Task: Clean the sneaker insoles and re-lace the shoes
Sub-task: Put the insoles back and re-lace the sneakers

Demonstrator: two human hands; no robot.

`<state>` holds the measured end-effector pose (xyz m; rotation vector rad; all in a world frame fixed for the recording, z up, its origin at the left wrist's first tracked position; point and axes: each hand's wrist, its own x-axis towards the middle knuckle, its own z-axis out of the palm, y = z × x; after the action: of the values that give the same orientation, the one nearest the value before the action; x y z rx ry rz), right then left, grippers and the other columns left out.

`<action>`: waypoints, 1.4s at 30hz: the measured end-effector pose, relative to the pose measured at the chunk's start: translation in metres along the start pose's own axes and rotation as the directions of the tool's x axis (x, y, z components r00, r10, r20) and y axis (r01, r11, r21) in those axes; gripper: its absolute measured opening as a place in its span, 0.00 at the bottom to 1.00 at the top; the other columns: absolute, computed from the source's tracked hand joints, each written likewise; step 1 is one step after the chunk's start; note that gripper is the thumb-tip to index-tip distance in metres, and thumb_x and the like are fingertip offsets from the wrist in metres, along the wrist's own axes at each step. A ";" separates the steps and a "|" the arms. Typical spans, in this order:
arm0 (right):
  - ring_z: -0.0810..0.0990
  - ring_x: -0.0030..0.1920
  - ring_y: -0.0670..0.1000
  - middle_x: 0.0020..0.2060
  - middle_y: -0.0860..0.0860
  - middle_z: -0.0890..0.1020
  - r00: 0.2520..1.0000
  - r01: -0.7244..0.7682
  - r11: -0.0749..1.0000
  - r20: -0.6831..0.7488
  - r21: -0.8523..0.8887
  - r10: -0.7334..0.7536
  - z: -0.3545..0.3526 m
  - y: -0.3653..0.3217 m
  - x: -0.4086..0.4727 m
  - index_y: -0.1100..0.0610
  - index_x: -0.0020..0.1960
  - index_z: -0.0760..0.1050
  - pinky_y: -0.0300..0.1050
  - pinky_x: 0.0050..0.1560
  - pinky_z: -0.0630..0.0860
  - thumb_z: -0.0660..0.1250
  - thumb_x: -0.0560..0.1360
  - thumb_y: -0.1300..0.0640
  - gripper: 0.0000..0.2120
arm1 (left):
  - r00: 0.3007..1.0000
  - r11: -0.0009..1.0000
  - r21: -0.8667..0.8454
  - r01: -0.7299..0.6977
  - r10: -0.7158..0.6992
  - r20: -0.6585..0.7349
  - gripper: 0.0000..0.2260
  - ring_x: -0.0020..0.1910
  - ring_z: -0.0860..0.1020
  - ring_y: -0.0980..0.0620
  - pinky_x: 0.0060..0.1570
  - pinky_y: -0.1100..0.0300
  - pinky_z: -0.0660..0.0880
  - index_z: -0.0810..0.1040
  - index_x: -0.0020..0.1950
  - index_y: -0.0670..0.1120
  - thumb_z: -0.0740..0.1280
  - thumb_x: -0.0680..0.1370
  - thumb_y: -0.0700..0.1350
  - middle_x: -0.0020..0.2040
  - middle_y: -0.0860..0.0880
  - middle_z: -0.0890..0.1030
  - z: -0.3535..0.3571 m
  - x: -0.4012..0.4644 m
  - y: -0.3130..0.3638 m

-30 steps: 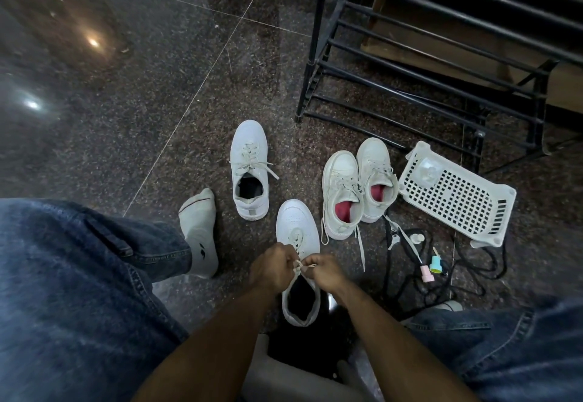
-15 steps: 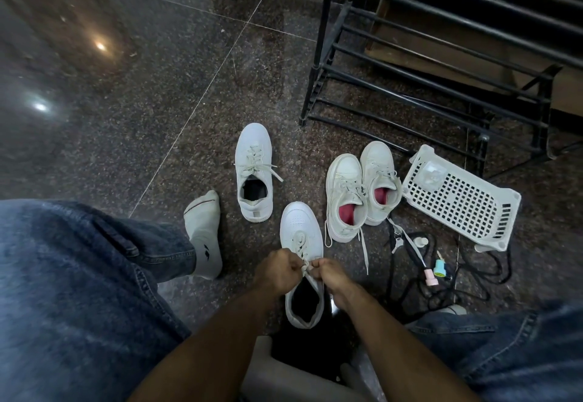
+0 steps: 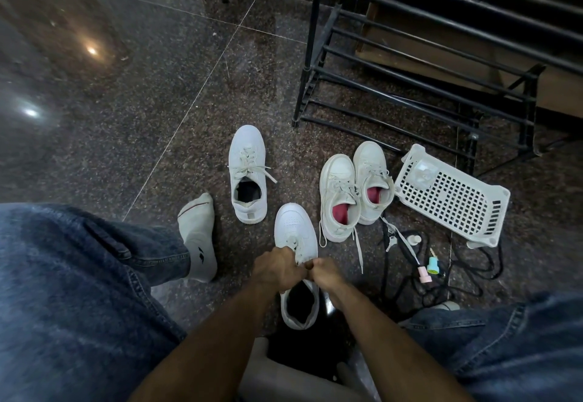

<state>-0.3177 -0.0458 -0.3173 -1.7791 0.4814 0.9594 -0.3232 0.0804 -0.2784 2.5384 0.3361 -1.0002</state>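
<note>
Left hand point(image 3: 277, 270): I see it curled into a fist over the near sneaker point(image 3: 295, 234); its fingers pinch the white lace point(image 3: 298, 258) at the tongue.
Right hand point(image 3: 326, 275): fingers curled too, knuckles touching the left hand; I take it to grip the lace, though the pinch itself is hidden.
Near sneaker: on the floor between my knees, toe pointing away; dark inside.
Matching sneaker point(image 3: 247, 174): further out to the left, laced and tied.
Red-lined pair point(image 3: 355, 187): side by side to the right, laces trailing loose.
Basket point(image 3: 451, 193): white, tipped over beside that pair; black shoe rack point(image 3: 410, 64) behind.
</note>
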 end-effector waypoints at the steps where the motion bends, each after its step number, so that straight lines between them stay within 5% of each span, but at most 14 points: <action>1: 0.78 0.41 0.50 0.35 0.53 0.81 1.000 0.000 1.000 0.001 0.012 0.000 0.000 0.000 0.000 0.58 0.33 0.79 0.45 0.47 0.77 0.62 0.72 0.73 0.15 | 0.998 0.998 -0.052 0.031 -0.028 0.053 0.22 0.42 0.83 0.47 0.39 0.59 0.73 0.78 0.51 0.44 0.63 0.74 0.62 0.47 0.46 0.83 -0.001 -0.001 0.001; 3: 0.78 0.41 0.50 0.34 0.53 0.81 1.000 0.005 1.000 0.011 0.012 -0.005 0.000 0.001 0.000 0.57 0.32 0.78 0.46 0.49 0.77 0.63 0.72 0.73 0.16 | 0.979 0.955 -0.263 0.139 -0.094 0.179 0.21 0.28 0.81 0.49 0.35 0.59 0.76 0.78 0.50 0.41 0.64 0.75 0.60 0.40 0.46 0.81 0.000 -0.001 0.002; 6: 0.77 0.39 0.50 0.33 0.53 0.80 1.000 0.007 1.000 0.013 0.011 -0.007 0.000 0.000 0.000 0.57 0.31 0.77 0.42 0.45 0.76 0.64 0.72 0.73 0.16 | 0.948 0.843 -0.469 0.263 -0.135 0.289 0.16 0.23 0.79 0.49 0.31 0.57 0.76 0.74 0.51 0.39 0.65 0.76 0.52 0.39 0.44 0.79 0.003 -0.002 0.002; 10: 0.75 0.34 0.46 0.31 0.52 0.78 1.000 0.003 0.999 0.006 0.033 -0.004 -0.003 -0.002 -0.005 0.59 0.33 0.75 0.31 0.34 0.73 0.64 0.73 0.74 0.14 | 0.944 0.827 -0.502 0.254 -0.099 0.315 0.10 0.27 0.80 0.47 0.28 0.63 0.70 0.75 0.49 0.41 0.66 0.76 0.48 0.35 0.45 0.78 0.006 -0.001 -0.002; 18: 0.80 0.42 0.48 0.38 0.49 0.84 0.994 0.041 0.968 -0.092 -0.247 -0.065 -0.009 -0.006 -0.006 0.59 0.45 0.84 0.46 0.53 0.79 0.71 0.73 0.65 0.04 | 0.901 0.779 -0.533 0.330 -0.093 0.423 0.09 0.26 0.80 0.48 0.33 0.59 0.74 0.70 0.51 0.42 0.57 0.80 0.47 0.33 0.47 0.73 -0.005 -0.001 -0.009; 20: 0.81 0.44 0.48 0.44 0.48 0.85 0.973 0.010 0.866 -0.195 -0.500 -0.123 -0.016 -0.013 -0.015 0.52 0.46 0.83 0.41 0.46 0.76 0.71 0.73 0.57 0.04 | 0.912 0.788 -0.519 0.331 -0.125 0.391 0.10 0.24 0.79 0.50 0.26 0.61 0.74 0.71 0.49 0.40 0.56 0.81 0.45 0.33 0.46 0.74 -0.006 0.003 -0.014; 22: 0.81 0.50 0.51 0.49 0.48 0.83 0.943 -0.020 0.648 -0.230 -0.762 -0.242 -0.023 -0.015 -0.024 0.49 0.50 0.82 0.42 0.49 0.75 0.67 0.73 0.54 0.08 | 0.917 0.813 -0.474 0.339 -0.173 0.359 0.12 0.21 0.78 0.51 0.22 0.60 0.74 0.73 0.43 0.39 0.58 0.82 0.44 0.34 0.44 0.76 -0.003 0.007 -0.023; 24: 0.80 0.56 0.52 0.54 0.50 0.81 0.931 -0.031 0.438 -0.186 -0.898 -0.315 -0.025 -0.015 -0.030 0.50 0.55 0.79 0.46 0.57 0.72 0.65 0.73 0.56 0.12 | 0.912 0.801 -0.456 0.387 -0.260 0.318 0.13 0.25 0.79 0.48 0.28 0.57 0.77 0.75 0.39 0.39 0.61 0.80 0.45 0.37 0.42 0.79 0.005 0.013 -0.032; 27: 0.75 0.62 0.53 0.59 0.51 0.78 0.940 -0.054 0.328 -0.159 -0.943 -0.303 -0.025 -0.012 -0.032 0.52 0.60 0.75 0.51 0.61 0.69 0.65 0.73 0.56 0.15 | 0.936 0.857 -0.377 0.351 -0.312 0.161 0.11 0.37 0.80 0.48 0.41 0.58 0.78 0.78 0.41 0.41 0.63 0.79 0.46 0.45 0.43 0.82 0.013 0.017 -0.038; 31: 0.76 0.61 0.55 0.59 0.52 0.79 0.959 -0.043 0.375 -0.144 -0.926 -0.245 -0.027 -0.014 -0.032 0.51 0.58 0.76 0.51 0.61 0.72 0.65 0.73 0.55 0.13 | 0.959 0.912 -0.296 0.282 -0.272 0.078 0.14 0.50 0.82 0.43 0.53 0.51 0.78 0.81 0.49 0.44 0.63 0.78 0.54 0.50 0.43 0.83 0.019 0.021 -0.040; 35: 0.78 0.59 0.56 0.58 0.51 0.80 0.994 -0.034 0.595 -0.090 -0.803 -0.064 -0.031 -0.012 -0.034 0.49 0.57 0.78 0.48 0.58 0.74 0.63 0.73 0.47 0.14 | 0.958 0.780 -0.556 0.286 -0.239 0.157 0.09 0.39 0.81 0.42 0.43 0.51 0.81 0.77 0.36 0.44 0.68 0.76 0.44 0.43 0.41 0.81 0.019 0.023 -0.035; 38: 0.79 0.58 0.56 0.58 0.52 0.80 0.999 -0.024 0.562 -0.008 -0.827 0.031 -0.022 -0.004 -0.035 0.50 0.58 0.76 0.47 0.57 0.74 0.65 0.71 0.41 0.20 | 0.941 0.744 -0.584 0.326 -0.193 0.279 0.05 0.35 0.77 0.46 0.33 0.57 0.77 0.79 0.41 0.38 0.70 0.69 0.39 0.40 0.41 0.79 0.025 0.014 -0.026; 42: 0.78 0.60 0.58 0.60 0.56 0.79 0.998 -0.019 0.467 -0.043 -0.884 -0.042 -0.007 0.001 -0.030 0.54 0.61 0.74 0.51 0.60 0.75 0.65 0.74 0.46 0.19 | 0.952 0.848 -0.504 0.163 0.000 0.307 0.15 0.50 0.80 0.47 0.46 0.57 0.74 0.81 0.52 0.37 0.71 0.68 0.40 0.52 0.41 0.82 0.044 0.012 -0.022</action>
<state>-0.3331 -0.0559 -0.2931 -2.7602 -0.0752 1.2752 -0.3494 0.0819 -0.3219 1.8639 0.5497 -1.1203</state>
